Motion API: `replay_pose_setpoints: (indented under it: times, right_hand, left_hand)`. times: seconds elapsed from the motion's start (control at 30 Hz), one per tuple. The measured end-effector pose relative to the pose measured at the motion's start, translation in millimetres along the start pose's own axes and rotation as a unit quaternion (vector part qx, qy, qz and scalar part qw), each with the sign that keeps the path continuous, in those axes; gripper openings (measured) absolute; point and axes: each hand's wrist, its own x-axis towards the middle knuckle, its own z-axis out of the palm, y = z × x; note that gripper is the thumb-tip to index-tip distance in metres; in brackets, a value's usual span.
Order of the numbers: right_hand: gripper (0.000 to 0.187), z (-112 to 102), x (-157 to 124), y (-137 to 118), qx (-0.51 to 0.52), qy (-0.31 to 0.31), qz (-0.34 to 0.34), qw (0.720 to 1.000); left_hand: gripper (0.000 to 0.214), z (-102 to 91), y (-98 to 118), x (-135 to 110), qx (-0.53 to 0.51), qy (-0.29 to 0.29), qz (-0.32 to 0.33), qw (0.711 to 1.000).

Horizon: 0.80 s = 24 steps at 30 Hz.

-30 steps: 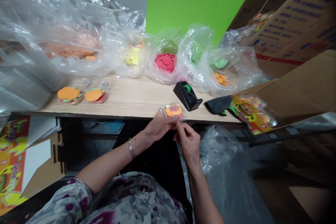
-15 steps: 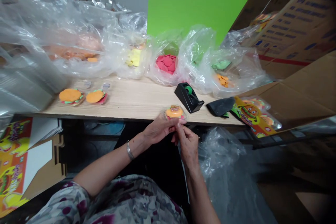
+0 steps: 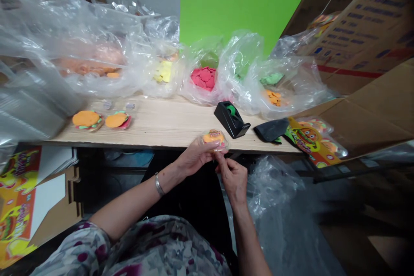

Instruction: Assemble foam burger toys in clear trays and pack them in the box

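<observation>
In the head view, the main risk sits at the desk's front edge: the small foam burger (image 3: 213, 137), in its clear tray (image 3: 224, 143), is held just past that edge, above the dark gap underneath. A loosened left grip could drop it there or onto the crumpled plastic sheet (image 3: 274, 185). Pressure from the right fingertips could also tip the tray or slide the foam layers out of line. The left hand (image 3: 194, 157), wearing a metal bangle (image 3: 158, 184), is closed around the tray's left side, with its fingers curled under and behind it. The right hand (image 3: 233, 179) is nearly closed in a tight pinch, with the thumb and forefinger at the tray's lower edge, though the exact contact is partly hidden. On the desk (image 3: 161, 127) lie two finished foam burgers (image 3: 86, 119), two small clear pieces (image 3: 107, 105), one black tape dispenser (image 3: 230, 118) and one dark pouch (image 3: 271, 130). Behind them, at least four clear plastic bags hold loose foam pieces, their overlapping edges making an exact count uncertain: peach (image 3: 87, 62), yellow (image 3: 163, 71), red (image 3: 203, 78), and green with orange (image 3: 271, 79). To the right, one printed burger card (image 3: 305, 140) lies over at least one packed tray (image 3: 331, 150).
</observation>
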Motion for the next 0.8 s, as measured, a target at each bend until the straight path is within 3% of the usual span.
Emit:
replay_pose_setpoints:
  times: [0.1, 0.13, 0.27, 0.47, 0.67, 0.8]
  right_hand:
    - [0.016, -11.2, 5.8, -1.0, -0.06, 0.101, -0.179, 0.977]
    - [0.016, -13.9, 8.1, -2.2, -0.075, 0.112, -0.234, 0.963]
    - [0.023, -17.4, 18.1, -7.5, -0.151, 0.065, -0.38, 0.91]
    - [0.025, -19.3, 31.5, 0.8, -0.148, 0.035, -0.434, 0.888]
    - [0.016, -26.8, 45.1, 6.2, -0.076, -0.009, -0.435, 0.897]
    - [0.023, -22.2, 44.8, 3.7, -0.004, -0.067, -0.405, 0.912]
  left_hand:
    - [0.033, -2.2, 5.6, 0.0, 0.012, -0.018, -0.018, 1.0]
    - [0.033, -2.2, 6.7, 0.0, 0.013, -0.025, -0.025, 0.999]
    - [0.035, 1.0, 6.5, -0.1, 0.009, -0.04, -0.044, 0.998]
    - [0.038, 2.1, 2.6, 0.2, 0.0, -0.055, -0.06, 0.997]
    - [0.04, -0.6, 2.1, -0.1, -0.018, -0.064, -0.09, 0.994]
    - [0.032, -0.9, 4.3, -0.9, -0.016, -0.075, -0.093, 0.993]
